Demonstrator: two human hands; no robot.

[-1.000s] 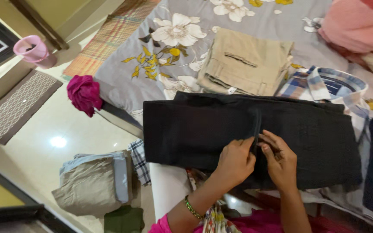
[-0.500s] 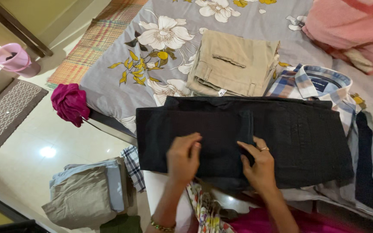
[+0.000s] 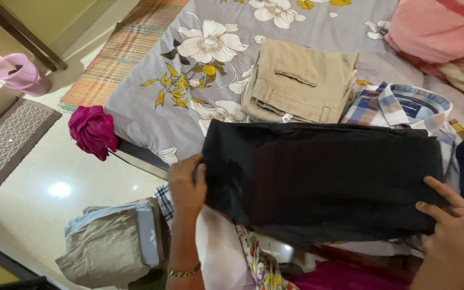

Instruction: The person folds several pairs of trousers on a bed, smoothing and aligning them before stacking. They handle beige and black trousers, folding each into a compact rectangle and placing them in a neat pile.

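Observation:
A folded black garment lies across the near edge of a bed with a grey floral sheet. My left hand grips its left end, fingers curled over the edge. My right hand holds its right end, thumb on top. Just behind the black garment sit folded beige trousers and a folded blue checked shirt.
A pink blanket lies at the bed's far right. A magenta cloth bundle hangs off the bed corner. On the floor are a stack of folded beige and grey clothes, a pink bucket, a brown mat and a striped rug.
My hands moved apart from the middle of the black garment to its two ends and took hold of them. The garment has shifted to the right.

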